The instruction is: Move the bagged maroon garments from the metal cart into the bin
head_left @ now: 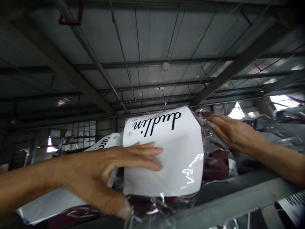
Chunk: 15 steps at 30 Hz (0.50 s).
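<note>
1. A clear plastic bag (181,159) is sitting on a high shelf, glossy and crinkled, catching bright streaks of light along its folds. Inside it a stiff white card (176,165) is showing, smooth and roughly rectangular, with black cursive lettering printed upside down across its top; dark maroon fabric (214,165) is bulging beside and beneath the card.
2. A second bagged packet (52,200) with the same white card and maroon contents is lying just to the left, partly hidden behind the left forearm.
3. The packets are resting on a grey metal shelf rail (238,200), flat and dull, which is slanting across the lower right. More plastic-wrapped bundles (274,127) are piling up at the far right.
4. Overhead, a grey panelled ceiling (147,35) is stretching away, crossed by dark steel beams and thin pipes; a gridded window (81,133) is glowing at the left.
5. The left hand (105,178) is pressing on the front of the bag, fingers long and nearly straight across the card, thumb tucking under the lower edge in a loose pinch.
6. The right hand (228,132) is lying flat and open against the bag's upper right side, fingers extended together, gripping nothing.
</note>
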{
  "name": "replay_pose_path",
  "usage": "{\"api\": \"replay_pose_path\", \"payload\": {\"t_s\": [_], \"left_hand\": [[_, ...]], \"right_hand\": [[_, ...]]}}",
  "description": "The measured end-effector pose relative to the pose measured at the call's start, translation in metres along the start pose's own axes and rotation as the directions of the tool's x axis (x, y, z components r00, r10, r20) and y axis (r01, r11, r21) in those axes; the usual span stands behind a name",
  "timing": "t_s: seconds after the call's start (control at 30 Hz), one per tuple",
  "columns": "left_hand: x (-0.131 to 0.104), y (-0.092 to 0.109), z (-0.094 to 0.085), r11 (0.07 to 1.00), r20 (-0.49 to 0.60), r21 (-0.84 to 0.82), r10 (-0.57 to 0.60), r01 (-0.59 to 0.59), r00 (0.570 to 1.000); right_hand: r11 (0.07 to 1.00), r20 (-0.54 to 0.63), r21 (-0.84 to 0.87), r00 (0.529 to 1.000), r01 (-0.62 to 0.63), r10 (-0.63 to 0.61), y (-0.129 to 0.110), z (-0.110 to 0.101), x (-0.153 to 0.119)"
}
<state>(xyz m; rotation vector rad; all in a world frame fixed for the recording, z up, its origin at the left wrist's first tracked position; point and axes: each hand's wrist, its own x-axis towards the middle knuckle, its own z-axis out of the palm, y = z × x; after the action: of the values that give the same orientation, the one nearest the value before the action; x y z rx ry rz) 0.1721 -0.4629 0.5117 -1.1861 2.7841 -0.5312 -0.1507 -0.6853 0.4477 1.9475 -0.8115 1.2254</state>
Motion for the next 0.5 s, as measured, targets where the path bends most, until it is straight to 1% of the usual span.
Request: {"api": "replay_pose_path", "payload": {"t_s": [0.03, 0.07, 0.1, 0.13, 0.17, 0.2, 0.27, 0.33, 0.37, 0.4, 0.43, 0.5], "left_hand": [[0.004, -0.005, -0.002, 0.999, 0.025, -0.022, 0.037, -0.036, 0.999], [0.010, -0.010, -0.001, 0.998, 0.034, -0.019, 0.065, -0.065, 0.997], [0.015, -0.016, 0.001, 0.997, 0.029, 0.004, 0.081, -0.081, 0.996], [0.019, -0.020, 0.005, 0.995, 0.015, 0.041, 0.086, -0.086, 0.996], [0.022, -0.023, 0.009, 0.993, 0.009, 0.080, 0.090, -0.090, 0.996], [0.024, -0.023, 0.013, 0.989, 0.010, 0.115, 0.094, -0.095, 0.995], [0.021, -0.018, 0.015, 0.984, 0.042, 0.139, 0.107, -0.112, 0.993], [0.008, -0.009, 0.007, 0.988, 0.071, 0.117, 0.089, -0.097, 0.993], [-0.001, -0.005, 0.001, 0.992, 0.060, 0.110, 0.060, -0.067, 0.996], [-0.012, -0.003, -0.006, 0.993, 0.021, 0.113, 0.017, -0.019, 1.000], [-0.025, -0.002, -0.012, 0.991, -0.045, 0.125, -0.037, 0.042, 0.998], [-0.052, -0.006, -0.021, 0.975, -0.205, 0.146, -0.133, 0.165, 0.970]], "right_hand": [[0.997, -0.071, 0.081, 0.997, 0.006, 0.000, -0.010, -0.008, 0.000], [0.987, -0.128, 0.160, 0.991, -0.005, 0.026, -0.023, -0.016, 0.001], [0.972, -0.153, 0.234, 0.986, -0.035, 0.072, -0.038, -0.023, 0.002], [0.952, -0.145, 0.297, 0.982, -0.069, 0.117, -0.053, -0.027, 0.003], [0.934, -0.114, 0.343, 0.983, -0.096, 0.143, -0.069, -0.029, 0.006], [0.923, -0.070, 0.369, 0.987, -0.111, 0.147, -0.082, -0.028, 0.009], [0.924, 0.006, 0.370, 0.994, -0.101, 0.107, -0.102, -0.020, 0.019], [0.943, 0.053, 0.320, 0.996, -0.086, 0.073, -0.107, -0.007, 0.028], [0.953, 0.073, 0.294, 0.996, -0.078, 0.059, -0.105, -0.002, 0.030], [0.961, 0.096, 0.272, 0.995, -0.055, 0.030, -0.101, 0.001, 0.031], [0.968, 0.117, 0.253, 0.993, -0.011, -0.019, -0.097, 0.001, 0.029], [0.971, 0.140, 0.204, 0.977, 0.127, -0.158, -0.091, -0.007, 0.018]]}}
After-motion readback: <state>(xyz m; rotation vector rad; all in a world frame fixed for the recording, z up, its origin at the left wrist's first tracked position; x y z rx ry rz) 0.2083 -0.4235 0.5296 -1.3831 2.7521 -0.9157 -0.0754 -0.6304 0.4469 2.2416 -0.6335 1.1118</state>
